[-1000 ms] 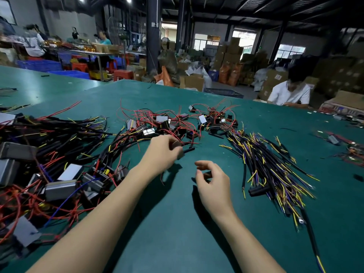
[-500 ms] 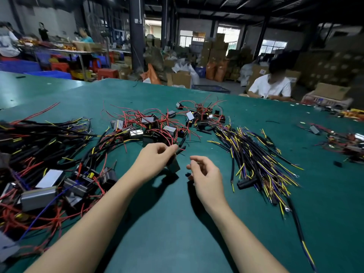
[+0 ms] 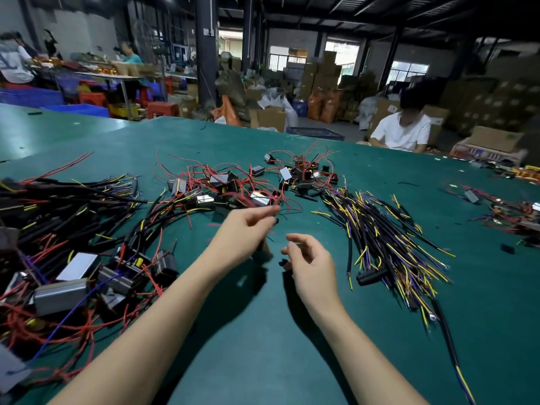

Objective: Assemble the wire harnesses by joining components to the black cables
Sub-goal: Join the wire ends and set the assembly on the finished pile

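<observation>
Blurred item under left hand (image 3: 244,232) fingers.

Bare green table (image 3: 263,346) lies between harness heap (image 3: 73,258) and black cables (image 3: 385,238).

Dim hall, daylight from far windows (image 3: 409,68); soft arm shadows on the counter (image 3: 248,331); left hand (image 3: 242,232) blurs; edges bow.

A single wide-angle head-worn view looks forward and down from the near edge of the green felt-covered worktop (image 3: 292,361), close over both forearms, taking in its far edge and the warehouse of stacked brown cardboard boxes (image 3: 321,74) beyond.
</observation>
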A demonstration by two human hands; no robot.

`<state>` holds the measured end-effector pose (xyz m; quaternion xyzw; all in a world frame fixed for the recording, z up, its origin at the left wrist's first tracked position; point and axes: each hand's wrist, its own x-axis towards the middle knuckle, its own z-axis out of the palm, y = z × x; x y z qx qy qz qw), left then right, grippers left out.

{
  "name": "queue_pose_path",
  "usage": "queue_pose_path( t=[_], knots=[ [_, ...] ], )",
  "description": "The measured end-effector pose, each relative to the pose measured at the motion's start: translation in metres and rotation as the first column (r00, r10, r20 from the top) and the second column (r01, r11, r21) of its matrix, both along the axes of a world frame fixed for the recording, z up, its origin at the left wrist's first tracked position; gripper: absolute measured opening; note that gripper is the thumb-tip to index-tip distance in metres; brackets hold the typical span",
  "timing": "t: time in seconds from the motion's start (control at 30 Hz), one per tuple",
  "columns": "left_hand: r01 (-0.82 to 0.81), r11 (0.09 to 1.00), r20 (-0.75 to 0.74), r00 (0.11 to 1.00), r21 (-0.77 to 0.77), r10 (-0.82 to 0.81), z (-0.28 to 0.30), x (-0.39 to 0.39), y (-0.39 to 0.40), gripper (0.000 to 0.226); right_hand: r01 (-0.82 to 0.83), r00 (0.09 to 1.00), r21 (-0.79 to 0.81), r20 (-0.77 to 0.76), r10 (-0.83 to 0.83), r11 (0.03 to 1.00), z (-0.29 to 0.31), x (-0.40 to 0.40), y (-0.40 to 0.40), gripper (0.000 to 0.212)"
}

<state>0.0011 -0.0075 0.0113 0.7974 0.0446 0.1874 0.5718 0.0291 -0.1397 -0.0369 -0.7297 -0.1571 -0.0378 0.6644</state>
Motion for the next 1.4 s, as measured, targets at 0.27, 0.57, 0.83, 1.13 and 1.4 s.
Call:
queue_pose_path(
  t=[0.27, 0.57, 0.83, 1.13, 1.4],
  knots=[
    [0.288, 0.941, -0.044, 0.958, 0.179, -0.284, -0.006, -0.019, -0.013, 0.03, 0.032, 0.963, 0.283, -0.266, 0.047, 0.959, 0.013, 0.008, -0.006, 0.029],
    [0.511, 0.79, -0.303, 0.854, 0.339, -0.422, 0.0, -0.043, -0.02, 0.03, -0.238, 0.832, 0.453, -0.362, 0.421, 0.859, 0.027, 0.014, -0.032, 0.022],
    [0.155, 0.809, -0.275, 0.89, -0.566, -0.364, 0.004, -0.055, -0.012, 0.024, -0.222, 0.838, 0.616, -0.275, 0.471, 0.756, 0.036, 0.011, -0.042, 0.031],
    [0.132, 0.989, -0.241, 0.96, -0.065, -0.144, 0.005, -0.043, -0.021, 0.01, -0.172, 0.854, 0.585, -0.313, 0.416, 0.793, 0.03, 0.014, -0.042, 0.031],
    [0.091, 0.987, -0.076, 0.992, -0.134, -0.102, 0.012, -0.034, -0.037, 0.01, -0.378, 0.855, 0.466, -0.155, 0.495, 0.8, 0.03, 0.013, -0.049, 0.021]
  ],
)
